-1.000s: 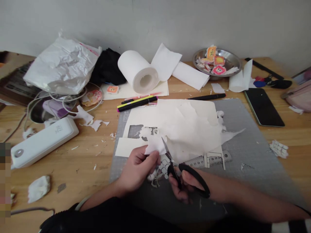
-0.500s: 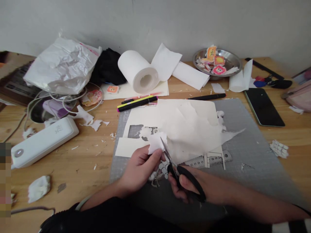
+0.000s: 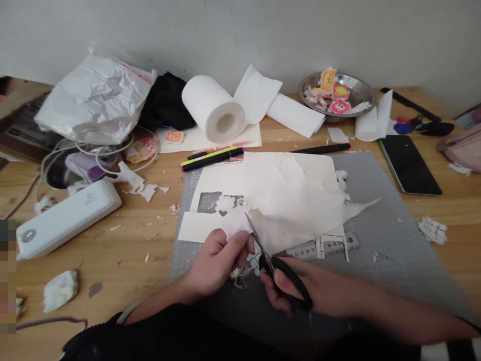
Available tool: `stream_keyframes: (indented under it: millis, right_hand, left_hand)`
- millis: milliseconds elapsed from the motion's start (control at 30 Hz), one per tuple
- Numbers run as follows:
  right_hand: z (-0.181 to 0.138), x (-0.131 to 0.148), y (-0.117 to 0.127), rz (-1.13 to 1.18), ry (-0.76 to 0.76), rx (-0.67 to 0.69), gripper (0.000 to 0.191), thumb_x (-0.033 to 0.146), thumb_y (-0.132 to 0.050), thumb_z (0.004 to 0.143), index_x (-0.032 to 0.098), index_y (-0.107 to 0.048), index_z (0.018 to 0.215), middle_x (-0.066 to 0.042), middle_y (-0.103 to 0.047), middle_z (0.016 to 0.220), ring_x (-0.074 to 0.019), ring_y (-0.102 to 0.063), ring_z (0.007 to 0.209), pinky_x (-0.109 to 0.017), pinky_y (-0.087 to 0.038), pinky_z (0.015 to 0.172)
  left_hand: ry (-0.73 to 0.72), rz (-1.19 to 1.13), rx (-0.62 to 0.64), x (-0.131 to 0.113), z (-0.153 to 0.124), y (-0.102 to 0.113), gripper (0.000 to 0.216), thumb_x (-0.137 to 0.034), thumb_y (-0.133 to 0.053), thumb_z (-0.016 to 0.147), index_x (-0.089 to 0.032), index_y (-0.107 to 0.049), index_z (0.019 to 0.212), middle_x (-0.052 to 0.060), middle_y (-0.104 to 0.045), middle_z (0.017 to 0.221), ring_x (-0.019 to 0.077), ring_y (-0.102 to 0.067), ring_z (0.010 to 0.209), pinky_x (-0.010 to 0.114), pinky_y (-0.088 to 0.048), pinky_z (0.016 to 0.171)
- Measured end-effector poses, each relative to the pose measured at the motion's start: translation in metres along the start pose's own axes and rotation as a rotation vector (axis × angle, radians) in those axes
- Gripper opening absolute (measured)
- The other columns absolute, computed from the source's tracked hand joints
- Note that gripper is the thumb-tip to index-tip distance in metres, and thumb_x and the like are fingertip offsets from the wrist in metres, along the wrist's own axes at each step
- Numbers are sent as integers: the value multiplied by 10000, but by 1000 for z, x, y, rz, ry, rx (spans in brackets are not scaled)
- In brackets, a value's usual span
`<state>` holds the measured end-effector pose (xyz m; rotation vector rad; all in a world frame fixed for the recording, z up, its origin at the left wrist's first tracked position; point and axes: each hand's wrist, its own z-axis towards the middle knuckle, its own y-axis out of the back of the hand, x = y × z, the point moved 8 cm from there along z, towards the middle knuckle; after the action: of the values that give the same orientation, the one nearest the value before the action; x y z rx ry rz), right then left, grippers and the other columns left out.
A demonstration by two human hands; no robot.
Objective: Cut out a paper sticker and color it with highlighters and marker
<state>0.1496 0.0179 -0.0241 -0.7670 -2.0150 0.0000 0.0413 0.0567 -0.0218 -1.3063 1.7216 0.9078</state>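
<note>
My left hand (image 3: pixel 214 263) pinches the lower left edge of a thin white paper sheet (image 3: pixel 296 200) that lies crumpled over a grey cutting mat (image 3: pixel 376 220). My right hand (image 3: pixel 296 291) grips black-handled scissors (image 3: pixel 276 263), fingers through the loops. The blades point up and left and meet the paper just beside my left thumb. Under the hands lies a small cut-out piece with a printed pattern (image 3: pixel 251 260). A metal ruler (image 3: pixel 323 245) pokes out from under the sheet.
A paper roll (image 3: pixel 214 108), a white plastic bag (image 3: pixel 93 98), cables and a white device (image 3: pixel 63 218) sit at the back and left. Markers (image 3: pixel 212 158), a black pen (image 3: pixel 319 148), a metal bowl of stickers (image 3: pixel 338 93) and a phone (image 3: pixel 409 163) lie around the mat. Paper scraps litter the wooden table (image 3: pixel 131 250).
The scissor blades have closed a little and moved slightly up and left into the paper. My left hand has shifted its pinch slightly along the edge.
</note>
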Motion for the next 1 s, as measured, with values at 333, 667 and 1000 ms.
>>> stream_keyframes:
  millis: [333, 667, 1000]
  right_hand:
    - [-2, 14, -2, -76, 162, 74, 624, 802, -290, 746, 185, -380, 757, 13, -404, 690, -89, -375, 589, -228, -371, 550]
    - [1, 9, -1, -53, 98, -30, 577, 761, -356, 769, 185, -383, 749, 37, -405, 659, -80, -373, 588, -226, -335, 573]
    - [-2, 8, -2, -43, 121, 75, 674, 817, -226, 737, 169, -409, 734, 6, -422, 707, -94, -421, 606, -250, -379, 592]
  left_hand:
    - [7, -36, 65, 5, 1, -6, 411, -481, -460, 792, -161, -576, 563, -48, -395, 379, 82, -356, 384, 215, -269, 425]
    - [5, -132, 88, 5, 2, -7, 393, -478, -493, 787, -150, -573, 585, -59, -379, 386, 75, -336, 390, 208, -256, 422]
    - [-56, -174, 111, 7, 2, -6, 437, -508, -455, 825, -149, -563, 601, -58, -381, 382, 77, -334, 390, 211, -260, 429]
